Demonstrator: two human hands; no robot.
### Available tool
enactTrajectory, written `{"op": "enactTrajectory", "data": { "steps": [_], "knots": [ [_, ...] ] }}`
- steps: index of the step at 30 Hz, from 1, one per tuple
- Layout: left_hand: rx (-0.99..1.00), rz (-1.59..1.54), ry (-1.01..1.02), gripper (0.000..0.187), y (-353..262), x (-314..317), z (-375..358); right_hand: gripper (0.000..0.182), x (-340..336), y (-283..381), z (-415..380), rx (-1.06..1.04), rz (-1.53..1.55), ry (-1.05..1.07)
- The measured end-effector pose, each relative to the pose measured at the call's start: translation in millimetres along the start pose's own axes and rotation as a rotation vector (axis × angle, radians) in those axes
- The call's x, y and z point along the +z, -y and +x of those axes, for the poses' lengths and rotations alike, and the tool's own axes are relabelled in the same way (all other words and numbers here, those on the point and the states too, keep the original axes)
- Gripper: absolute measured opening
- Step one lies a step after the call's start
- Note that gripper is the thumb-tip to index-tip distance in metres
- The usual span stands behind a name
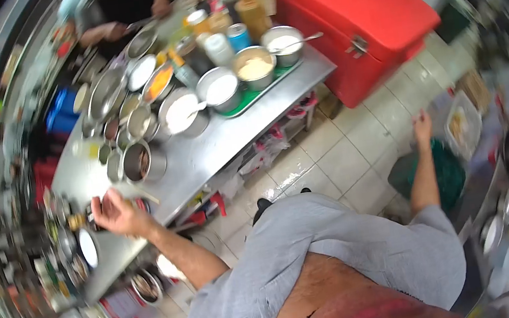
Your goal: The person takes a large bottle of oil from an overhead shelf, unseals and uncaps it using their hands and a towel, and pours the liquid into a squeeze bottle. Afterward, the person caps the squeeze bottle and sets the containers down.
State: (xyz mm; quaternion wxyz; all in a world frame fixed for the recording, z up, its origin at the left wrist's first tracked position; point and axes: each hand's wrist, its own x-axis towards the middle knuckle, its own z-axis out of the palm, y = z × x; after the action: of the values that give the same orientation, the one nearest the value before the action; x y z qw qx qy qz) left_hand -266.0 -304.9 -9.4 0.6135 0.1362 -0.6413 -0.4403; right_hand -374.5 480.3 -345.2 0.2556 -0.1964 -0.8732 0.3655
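Over the near part of the steel table, my left hand [120, 213] is raised with its fingers apart and slightly curled, holding nothing I can see. A deep metal pot [156, 164] with brown contents stands just beyond it. My right hand [422, 127] hangs out to the right above the tiled floor, its fingers loosely apart and apparently bare. Beside that arm is a dark green bin or bag [445, 171]. A clear plastic container [463, 123] with yellowish food lies close to this hand.
On the steel table [226, 140] stand several metal pots, a bowl of orange food [159, 81], bottles and a blue can [238, 36]. A large red cooler box [350, 9] stands at its end. Across the table, another person's hand [162, 8] is near a pan.
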Motion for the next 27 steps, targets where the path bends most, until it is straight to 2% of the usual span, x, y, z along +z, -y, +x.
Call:
{"op": "enactTrajectory", "data": {
  "steps": [1, 2, 3, 4, 5, 6, 9, 10, 11, 13, 15, 16, 17, 18, 19, 20, 21, 22, 23, 24, 26, 27],
  "knots": [
    [0.002, 0.027, 0.004, 0.038, -3.3, -1.9, -3.6, 0.05, 24.3, 67.5, -27.5, 0.137, 0.038, 0.084],
    [-0.008, 0.042, 0.009, 0.036, -10.1, -4.8, -7.0, 0.047, 56.7, 105.9, -41.2, 0.174, 0.246, 0.148],
    [-0.026, 0.037, -0.006, 0.037, -9.1, -11.4, -8.9, 0.045, 56.4, 213.8, -62.4, 0.144, 0.348, 0.293],
    [-0.042, 0.025, -0.013, 0.037, -6.0, -16.1, -8.8, 0.041, 80.0, 258.2, -68.7, 0.082, 0.503, 0.405],
    [-0.026, 0.056, -0.024, 0.035, -2.7, -20.8, -8.1, 0.039, 91.8, 311.8, -71.1, -0.253, 0.449, 0.35],
    [-0.027, 0.061, -0.025, 0.035, -0.4, -26.8, -6.7, 0.036, 100.9, 355.9, -64.8, -0.432, 0.335, 0.364],
    [-0.057, 0.143, -0.065, 0.034, 5.5, -49.4, -1.4, 0.04, 128.1, 464.2, -37.2, -0.499, 0.39, 0.407],
    [-0.055, 0.14, -0.069, 0.034, 8.8, -59.1, 1.9, 0.043, 145.6, 486.1, -19.5, -0.615, 0.32, 0.307],
    [-0.068, 0.125, -0.088, 0.033, 13.2, -69.2, 5.4, 0.046, 163.7, 506.7, -2.0, -0.727, 0.248, 0.206],
    [-0.078, 0.107, -0.128, 0.033, 26.6, -81.5, 15.0, 0.06, 193.8, 542.6, 26.6, -0.577, 0.058, 0.215],
    [-0.119, 0.055, -0.112, 0.031, 39.5, -99.7, 19.2, 0.065, 222.6, 562.2, 54.0, -0.654, -0.019, 0.184],
    [-0.133, 0.044, -0.126, 0.031, 45.3, -113.6, 19.2, 0.065, 244.5, 566.1, 72.6, -0.684, -0.029, 0.196],
    [-0.165, 0.036, -0.099, 0.031, 55.2, -123.0, 18.2, 0.07, 253.6, 574.2, 79.7, -0.681, 0.094, 0.316],
    [-0.194, 0.015, -0.089, 0.032, 59.1, -123.3, 14.6, 0.073, 271.3, 574.1, 83.7, -0.619, 0.187, 0.333],
    [-0.193, 0.013, -0.036, 0.033, 64.6, -125.0, 11.4, 0.072, 289.6, 571.4, 85.7, -0.68, 0.224, 0.247],
    [-0.229, 0.047, 0.009, 0.033, 55.4, -119.9, 9.0, 0.069, 294.9, 572.6, 88.9, -0.616, 0.193, 0.325],
    [-0.279, 0.023, 0.036, 0.033, 57.9, -118.7, 3.4, 0.066, 304.3, 565.6, 96.8, -0.613, 0.156, 0.302],
    [-0.3, 0.057, 0.088, 0.033, 61.1, -118.7, -2.0, 0.066, 312.4, 559.7, 102.9, -0.697, 0.173, 0.211],
    [-0.295, 0.038, 0.123, 0.034, 65.6, -116.2, -8.1, 0.068, 317.4, 553.7, 110.3, -0.718, 0.068, 0.111],
    [-0.3, 0.055, 0.176, 0.035, 69.3, -115.2, -14.8, 0.07, 311.3, 555.3, 111.3, -0.701, 0.003, 0.118],
    [-0.328, 0.074, 0.189, 0.034, 66.1, -108.5, -20.8, 0.071, 288.4, 570.2, 112.0, -0.681, -0.004, 0.075],
    [-0.343, 0.068, 0.254, 0.033, 64.4, -104.2, -23.5, 0.067, 271.6, 585.3, 114.9, -0.752, 0.048, 0.019]
  ]
}}
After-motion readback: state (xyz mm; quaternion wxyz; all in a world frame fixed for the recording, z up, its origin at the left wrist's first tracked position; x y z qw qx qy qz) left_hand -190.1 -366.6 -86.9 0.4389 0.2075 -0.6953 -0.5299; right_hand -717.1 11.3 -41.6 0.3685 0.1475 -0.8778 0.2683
